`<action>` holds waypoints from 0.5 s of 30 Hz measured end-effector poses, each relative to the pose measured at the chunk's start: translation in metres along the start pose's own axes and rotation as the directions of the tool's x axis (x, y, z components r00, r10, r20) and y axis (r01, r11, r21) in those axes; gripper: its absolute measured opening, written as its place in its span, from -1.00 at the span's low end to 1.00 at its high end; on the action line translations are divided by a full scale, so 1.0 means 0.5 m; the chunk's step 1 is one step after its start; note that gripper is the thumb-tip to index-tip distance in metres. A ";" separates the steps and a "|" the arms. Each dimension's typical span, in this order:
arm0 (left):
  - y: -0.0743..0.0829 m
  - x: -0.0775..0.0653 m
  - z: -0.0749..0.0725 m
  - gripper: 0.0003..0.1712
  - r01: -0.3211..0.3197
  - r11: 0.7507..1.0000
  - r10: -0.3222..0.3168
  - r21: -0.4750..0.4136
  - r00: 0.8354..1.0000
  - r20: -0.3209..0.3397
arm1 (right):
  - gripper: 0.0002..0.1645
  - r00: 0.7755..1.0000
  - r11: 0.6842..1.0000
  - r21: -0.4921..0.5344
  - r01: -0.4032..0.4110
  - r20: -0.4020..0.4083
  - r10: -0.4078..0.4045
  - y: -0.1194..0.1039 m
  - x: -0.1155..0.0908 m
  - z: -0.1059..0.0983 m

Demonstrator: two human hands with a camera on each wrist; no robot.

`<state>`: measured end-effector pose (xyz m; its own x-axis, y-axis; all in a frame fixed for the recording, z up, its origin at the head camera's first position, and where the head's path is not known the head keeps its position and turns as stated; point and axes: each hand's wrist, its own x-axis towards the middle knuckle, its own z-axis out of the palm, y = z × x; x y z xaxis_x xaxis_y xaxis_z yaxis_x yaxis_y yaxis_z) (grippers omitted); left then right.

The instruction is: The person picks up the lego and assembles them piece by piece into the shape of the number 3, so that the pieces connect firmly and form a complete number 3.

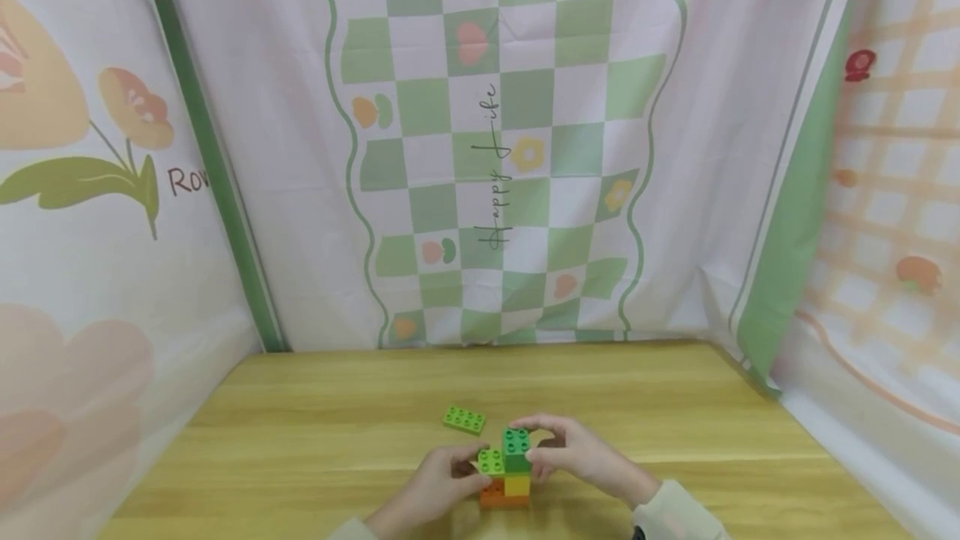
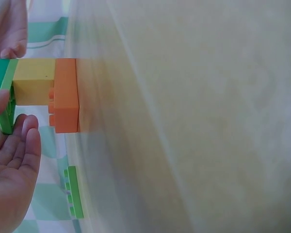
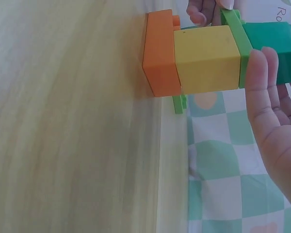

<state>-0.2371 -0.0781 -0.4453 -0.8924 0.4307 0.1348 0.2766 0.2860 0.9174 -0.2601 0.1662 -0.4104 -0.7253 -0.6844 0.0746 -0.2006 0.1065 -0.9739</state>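
Note:
A small stack of toy building bricks stands on the table before me. At its base is an orange brick (image 3: 160,53), with a yellow brick (image 3: 206,59) on its right part. A thin light green brick (image 1: 491,462) lies across the yellow one and overhangs to the left above the orange studs. On its right end sits a dark green brick (image 1: 517,450). My left hand (image 1: 437,486) pinches the overhanging end of the light green brick between thumb and fingers. From the right, my right hand (image 1: 576,454) holds the dark green brick between thumb and fingers.
Another flat light green brick (image 1: 464,420) lies studs up on the wooden table (image 1: 337,407), behind and left of the stack. A patterned cloth (image 1: 465,148) hangs at the back, with more printed cloth at both sides.

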 end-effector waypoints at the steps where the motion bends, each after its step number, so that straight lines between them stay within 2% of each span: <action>1: 0.000 0.000 0.000 -0.49 0.004 1.000 -0.004 -0.005 1.000 0.001 | -0.45 1.000 1.000 0.001 0.001 0.002 -0.001 0.001 0.000 0.000; 5: -0.002 0.001 0.000 -0.48 0.020 1.000 -0.020 -0.010 1.000 0.002 | -0.47 1.000 1.000 0.001 -0.001 0.003 0.001 0.004 0.000 -0.001; 15: -0.004 0.001 0.001 -0.51 -0.004 1.000 0.004 -0.009 1.000 -0.007 | -0.54 1.000 0.999 0.046 0.008 0.012 -0.009 0.002 0.001 0.001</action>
<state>-0.2376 -0.0779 -0.4471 -0.8937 0.4260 0.1408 0.2767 0.2762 0.9204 -0.2603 0.1657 -0.4116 -0.7154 -0.6941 0.0804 -0.1762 0.0678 -0.9820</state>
